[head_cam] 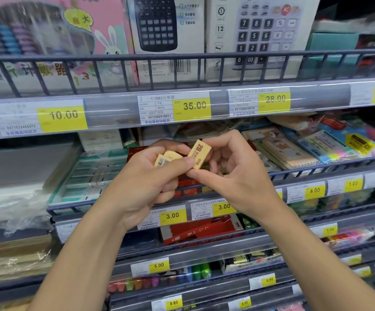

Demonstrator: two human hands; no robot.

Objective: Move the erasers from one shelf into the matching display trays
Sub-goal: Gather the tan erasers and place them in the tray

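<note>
My left hand holds a few small yellow erasers in its curled fingers, one showing a barcode. A yellow eraser marked 2B stands tilted between both hands: my left thumb presses its lower edge and my right hand pinches it between thumb and fingers. Both hands hover in front of the middle shelf, over a red display tray that is mostly hidden behind them.
Calculator boxes stand on the top shelf behind a wire rail. Green-white packs lie to the left, notepads and sticky notes to the right. A red box and highlighters fill the lower shelves. Price labels line each shelf edge.
</note>
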